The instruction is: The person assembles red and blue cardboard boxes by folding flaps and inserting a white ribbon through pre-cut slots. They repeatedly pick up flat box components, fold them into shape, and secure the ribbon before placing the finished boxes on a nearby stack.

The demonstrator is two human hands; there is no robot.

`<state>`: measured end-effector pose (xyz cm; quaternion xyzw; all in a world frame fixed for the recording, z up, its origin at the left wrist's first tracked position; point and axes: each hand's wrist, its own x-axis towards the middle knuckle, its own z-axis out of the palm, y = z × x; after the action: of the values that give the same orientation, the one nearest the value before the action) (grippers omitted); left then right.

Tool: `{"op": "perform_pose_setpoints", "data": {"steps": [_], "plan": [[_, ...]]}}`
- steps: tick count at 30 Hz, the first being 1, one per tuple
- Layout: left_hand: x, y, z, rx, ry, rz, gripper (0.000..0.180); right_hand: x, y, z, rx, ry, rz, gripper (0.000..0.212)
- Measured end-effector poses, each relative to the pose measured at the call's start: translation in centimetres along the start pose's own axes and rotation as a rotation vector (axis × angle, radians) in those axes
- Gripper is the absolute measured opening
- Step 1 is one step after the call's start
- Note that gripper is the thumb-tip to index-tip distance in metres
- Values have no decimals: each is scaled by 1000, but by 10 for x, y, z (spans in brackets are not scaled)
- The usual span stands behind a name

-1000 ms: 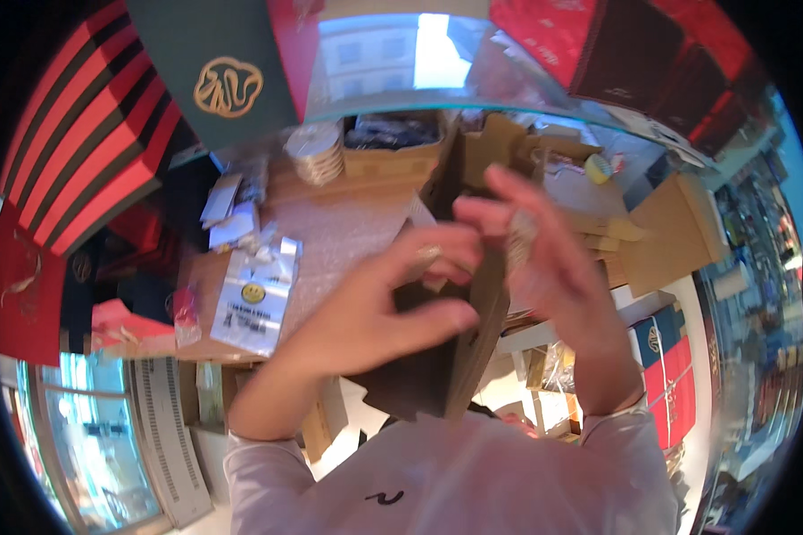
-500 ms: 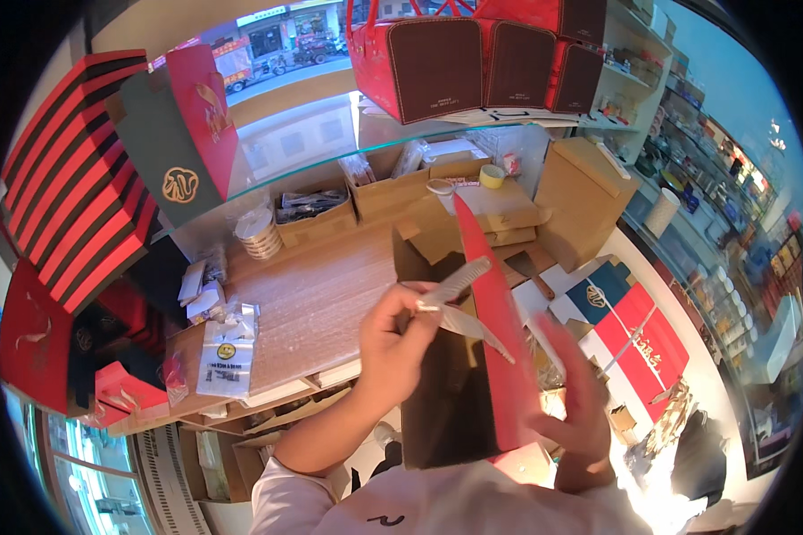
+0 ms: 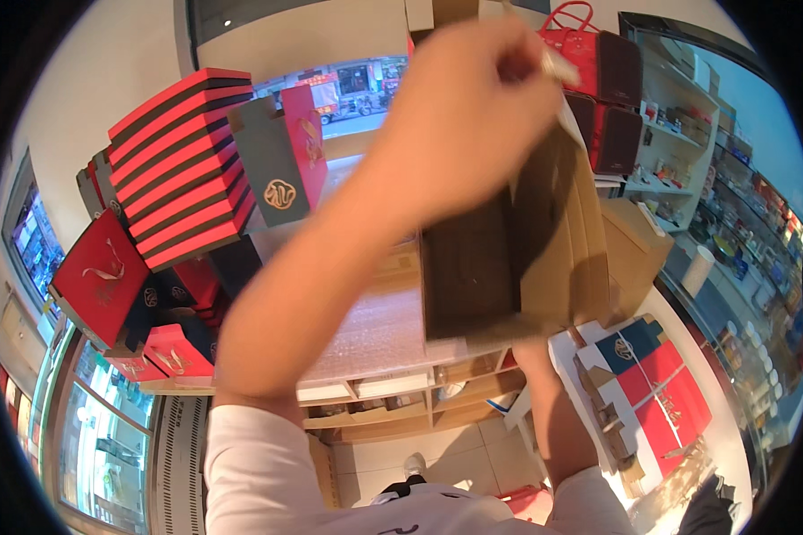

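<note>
A cardboard box (image 3: 553,259), open toward me, is raised in front of me; its inside is dark brown on the left and tan on the right. My left hand (image 3: 477,116) is lifted high at the box's upper part, slightly blurred, its fingers closed on a short pale strip (image 3: 558,68). This arm crosses in front of the counter and covers the box's upper left. Of my right arm, the forearm (image 3: 544,401) shows below the box; the hand itself is hidden behind it.
Beyond the box is a wooden counter (image 3: 366,321) with shelves beneath. Red and black flat boxes (image 3: 178,169) are stacked at the left. Red bags (image 3: 611,71) stand at the back right, above a closed carton (image 3: 638,245). Flattened red and blue packaging (image 3: 656,392) lies at the right.
My left hand has risen, carrying the pale strip up to the box's top. The box has turned and lifted, showing its inside instead of its red face. My right hand has gone behind it.
</note>
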<state>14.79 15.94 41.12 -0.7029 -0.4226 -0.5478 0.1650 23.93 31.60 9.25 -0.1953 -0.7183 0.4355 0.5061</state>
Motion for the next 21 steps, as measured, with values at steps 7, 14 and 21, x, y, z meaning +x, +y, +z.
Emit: {"op": "perform_pose_setpoints", "data": {"steps": [7, 14, 21], "plan": [[91, -121, -74, 776, -215, 15, 29, 104, -31, 135, 602, -69, -1, 47], [91, -242, -132, 1115, -323, -365, 55, 150, 9, 232, 649, -123, 151, 52], [-13, -255, -166, 857, 227, 221, 45, 205, -1, 243, -541, -58, -485, 62]]}}
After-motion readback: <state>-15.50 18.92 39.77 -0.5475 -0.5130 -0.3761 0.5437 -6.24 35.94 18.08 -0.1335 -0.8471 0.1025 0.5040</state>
